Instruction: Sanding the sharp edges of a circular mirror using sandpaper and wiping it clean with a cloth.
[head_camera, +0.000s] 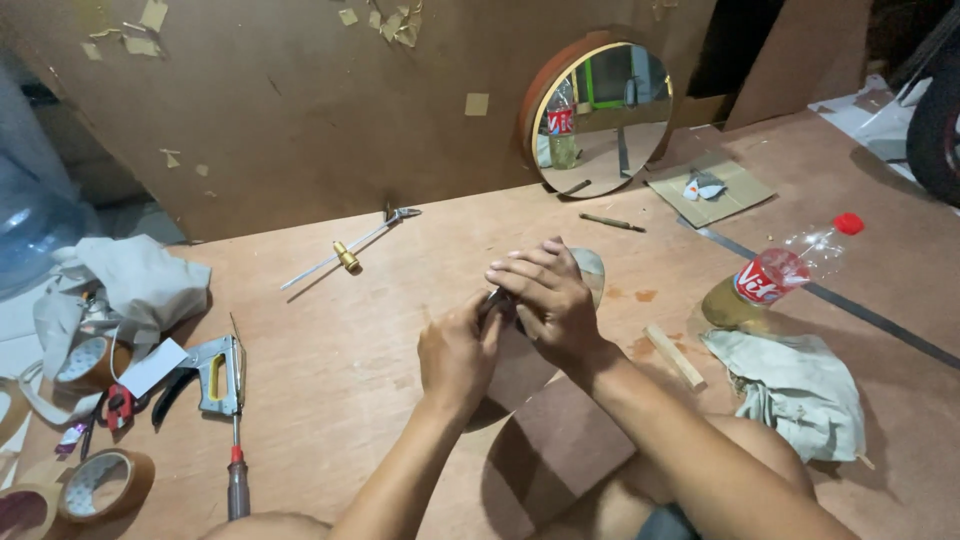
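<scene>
Plywood surface (330, 400): broad brown sheet carrying every item listed; a brown board stands upright along its far edge.

Round mirror (600, 120): wood-rimmed, leaning against the upright board, beyond the hands and slightly to their right. Landmark for the entries below.

Water jug (30, 220): large, bluish, clear; far to the left of the mirror, at the frame's edge.

Pale cloth (130, 280): crumpled, well left of the mirror, beside the jug.

Grey rag (800, 390): bunched, below and to the right of the mirror.

Plastic bottle (790, 268): red cap and label, lying on its side, right of and nearer than the mirror, just above the rag.

Oval panel (590, 272): small, flat, greyish piece, nearer than the mirror, largely covered by the hands; only its far edge shows.

Right hand (545, 300): laid over the oval panel, fingers narrow and curved down onto it.

Left hand (458, 350): touching the right hand from the near side, fingers closed around a small dark object at the panel's edge; what that object is cannot be told.

Staple gun (215, 372): grey and yellow, well left of and nearer than the mirror.

Tape rolls (100, 485): brown, nearest corner, leftmost from the mirror.

Screwdriver (236, 470): red-collared, just below the staple gun.

Brass-fitted rod (345, 255): left of the mirror, near the upright board.

Wood block (673, 355): small strip between the right hand and the rag.
</scene>
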